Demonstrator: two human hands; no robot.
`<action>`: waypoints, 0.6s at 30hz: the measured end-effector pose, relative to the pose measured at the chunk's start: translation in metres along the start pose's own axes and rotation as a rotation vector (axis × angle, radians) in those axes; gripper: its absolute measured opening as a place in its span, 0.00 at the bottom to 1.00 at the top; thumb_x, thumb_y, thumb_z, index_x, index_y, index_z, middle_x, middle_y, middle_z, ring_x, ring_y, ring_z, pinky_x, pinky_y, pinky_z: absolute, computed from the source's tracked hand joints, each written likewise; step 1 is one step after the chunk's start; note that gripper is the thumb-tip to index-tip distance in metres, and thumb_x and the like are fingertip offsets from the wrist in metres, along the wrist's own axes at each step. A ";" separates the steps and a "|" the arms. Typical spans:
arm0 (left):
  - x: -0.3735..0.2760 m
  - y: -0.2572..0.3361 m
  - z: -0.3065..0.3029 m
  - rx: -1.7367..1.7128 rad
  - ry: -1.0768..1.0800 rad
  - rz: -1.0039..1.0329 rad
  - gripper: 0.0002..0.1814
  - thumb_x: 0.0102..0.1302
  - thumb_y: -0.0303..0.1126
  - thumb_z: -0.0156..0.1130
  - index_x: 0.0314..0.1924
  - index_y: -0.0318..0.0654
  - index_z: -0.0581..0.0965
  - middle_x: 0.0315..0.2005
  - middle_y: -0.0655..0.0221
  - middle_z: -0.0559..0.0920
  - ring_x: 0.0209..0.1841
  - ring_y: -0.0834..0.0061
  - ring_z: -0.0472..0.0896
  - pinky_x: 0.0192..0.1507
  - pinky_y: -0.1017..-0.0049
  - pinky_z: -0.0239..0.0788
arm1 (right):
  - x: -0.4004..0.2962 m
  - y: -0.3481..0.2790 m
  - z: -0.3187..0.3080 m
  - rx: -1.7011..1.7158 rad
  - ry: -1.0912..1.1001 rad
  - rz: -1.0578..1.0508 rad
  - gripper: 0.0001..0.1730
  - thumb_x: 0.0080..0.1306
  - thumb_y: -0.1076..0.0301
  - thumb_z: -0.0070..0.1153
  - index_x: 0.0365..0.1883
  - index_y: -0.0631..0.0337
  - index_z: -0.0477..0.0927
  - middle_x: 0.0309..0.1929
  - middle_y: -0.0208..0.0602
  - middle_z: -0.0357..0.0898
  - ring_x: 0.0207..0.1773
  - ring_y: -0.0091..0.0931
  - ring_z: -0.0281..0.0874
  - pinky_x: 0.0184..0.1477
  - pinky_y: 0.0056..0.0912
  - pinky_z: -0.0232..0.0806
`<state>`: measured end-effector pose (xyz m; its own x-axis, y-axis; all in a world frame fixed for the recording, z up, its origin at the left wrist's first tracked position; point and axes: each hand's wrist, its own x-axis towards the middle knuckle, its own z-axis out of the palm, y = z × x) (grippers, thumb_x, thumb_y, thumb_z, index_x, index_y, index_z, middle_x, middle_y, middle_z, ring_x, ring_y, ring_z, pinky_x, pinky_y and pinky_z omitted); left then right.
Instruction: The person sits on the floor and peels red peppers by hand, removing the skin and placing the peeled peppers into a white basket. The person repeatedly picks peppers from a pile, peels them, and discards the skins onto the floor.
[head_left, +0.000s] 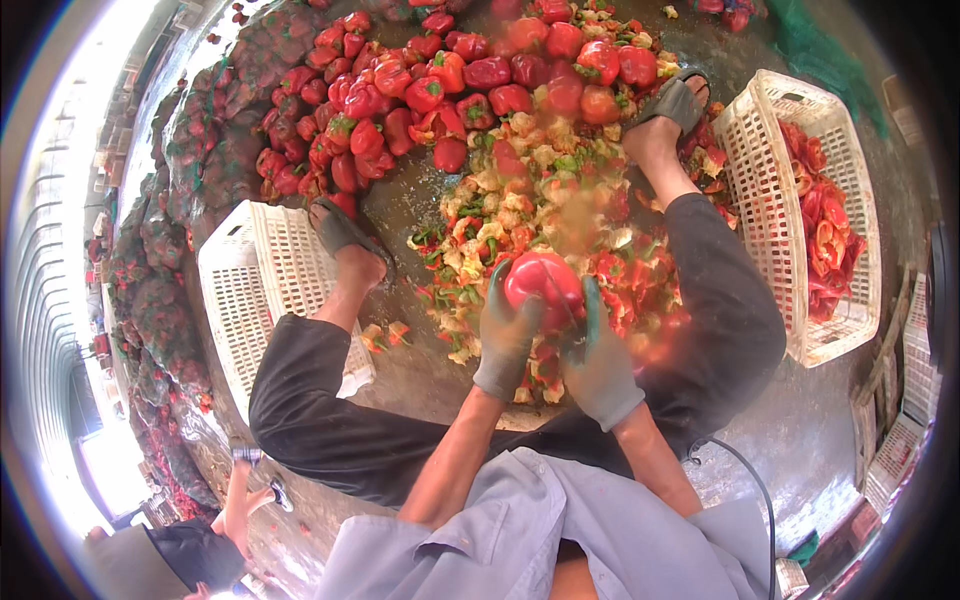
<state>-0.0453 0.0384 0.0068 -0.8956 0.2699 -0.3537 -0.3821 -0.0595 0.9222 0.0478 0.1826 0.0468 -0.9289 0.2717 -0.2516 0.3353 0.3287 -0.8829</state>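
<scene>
My left hand (507, 337), in a grey and green glove, grips a large red bell pepper (543, 283) from its left side. On the pepper's right is my right hand (600, 360), gloved alike, with what looks like a thin knife blade (561, 291) running up across the pepper; its handle is mostly hidden in the fingers. Beneath and beyond both hands lies a heap of pepper cores and stems (525, 180) with red scraps. Whole red peppers (375, 112) are piled on the floor past the left foot.
A white plastic crate (761, 157) holding red pepper pieces (829, 232) stands at the right. Another white crate (292, 262) stands by the left foot. Filled mesh sacks (217, 150) line the left. A co-worker (187, 555) is at the lower left. A cable (766, 495) hangs at the lower right.
</scene>
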 end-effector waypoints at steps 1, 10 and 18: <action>0.000 -0.006 -0.002 0.077 0.004 0.027 0.43 0.74 0.48 0.75 0.80 0.34 0.68 0.68 0.62 0.81 0.70 0.69 0.80 0.74 0.64 0.73 | 0.002 -0.001 -0.001 0.007 -0.037 0.041 0.58 0.68 0.75 0.67 0.90 0.68 0.47 0.59 0.67 0.86 0.57 0.59 0.88 0.56 0.56 0.80; 0.002 -0.017 0.006 0.369 0.171 0.141 0.49 0.62 0.41 0.80 0.78 0.30 0.69 0.65 0.48 0.84 0.66 0.54 0.85 0.69 0.61 0.77 | 0.019 0.001 0.009 -0.074 0.004 0.113 0.56 0.69 0.76 0.64 0.89 0.70 0.45 0.64 0.71 0.82 0.62 0.60 0.85 0.63 0.59 0.78; 0.011 0.006 0.002 0.140 0.072 -0.083 0.31 0.74 0.33 0.75 0.73 0.31 0.76 0.60 0.64 0.87 0.60 0.73 0.86 0.64 0.68 0.80 | 0.031 0.014 0.022 -0.051 0.011 0.115 0.57 0.68 0.79 0.63 0.90 0.69 0.45 0.76 0.69 0.73 0.69 0.59 0.82 0.67 0.56 0.78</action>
<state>-0.0568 0.0428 0.0093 -0.8783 0.1981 -0.4351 -0.4245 0.0957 0.9004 0.0202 0.1757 0.0180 -0.8820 0.3201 -0.3458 0.4477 0.3403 -0.8269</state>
